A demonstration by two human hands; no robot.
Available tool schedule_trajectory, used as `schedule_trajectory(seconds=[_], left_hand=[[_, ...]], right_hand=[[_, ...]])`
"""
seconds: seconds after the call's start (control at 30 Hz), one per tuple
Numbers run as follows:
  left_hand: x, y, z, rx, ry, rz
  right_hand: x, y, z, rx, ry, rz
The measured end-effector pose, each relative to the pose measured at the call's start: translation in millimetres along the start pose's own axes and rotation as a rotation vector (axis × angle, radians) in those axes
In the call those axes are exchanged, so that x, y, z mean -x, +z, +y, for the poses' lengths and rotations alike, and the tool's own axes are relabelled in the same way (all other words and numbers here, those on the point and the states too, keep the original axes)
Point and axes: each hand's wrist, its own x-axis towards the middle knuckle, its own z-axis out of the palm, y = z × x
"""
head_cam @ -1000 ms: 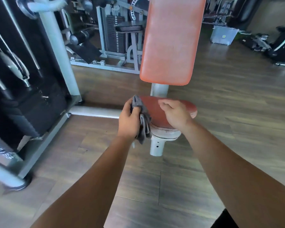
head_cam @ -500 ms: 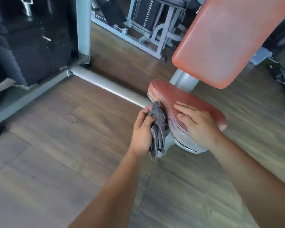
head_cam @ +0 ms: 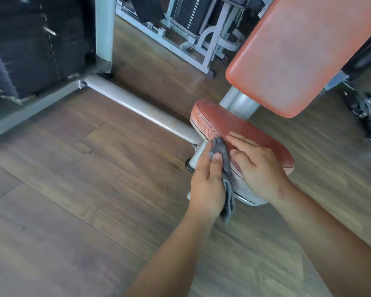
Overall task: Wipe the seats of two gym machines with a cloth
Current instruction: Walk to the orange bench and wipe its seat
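A: Big stuff first. Wood floor [head_cam: 73,189] all round, black weight stack [head_cam: 41,39] far left, orange backrest [head_cam: 304,50] tilted above the red seat [head_cam: 234,125].
B: Hands?
A: Left hand [head_cam: 208,181] grips the grey cloth [head_cam: 220,148], thumb pinching it. It's bunched against the seat's near-left edge, tail hanging below. Right hand [head_cam: 259,168] rests on the seat top, fingers [head_cam: 242,139] loosely straight, holding nothing.
B: Risks?
A: Cloth's bunched narrow, so each pass likely covers only a strip and leaves patches. Right hand sits on the surface to be wiped and blocks the stroke unless it lifts. Worn seam at the edge could snag the cloth.
B: Room?
A: Tight at the far edge, close under the backrest and grey post [head_cam: 238,101]. Left side is open down to the floor, with the base tube [head_cam: 137,106] running away left. Near and right edges free. This looks like the first seat, barely started.
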Motion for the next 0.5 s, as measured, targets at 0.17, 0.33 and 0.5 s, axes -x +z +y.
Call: schedule_trajectory(seconds=[0.17,0.33,0.5], left_hand=[[-21,3,7,-0.095,0.043,0.094],[24,13,-1,0.065,0.034,0.103],[-15,10,-3,0.085,-0.069,0.156]], right_hand=[[-1,0,2,0.009,-0.011,0.004],[-1,0,2,-0.003,-0.003,0.008],[-1,0,1,0.012,0.005,0.008]])
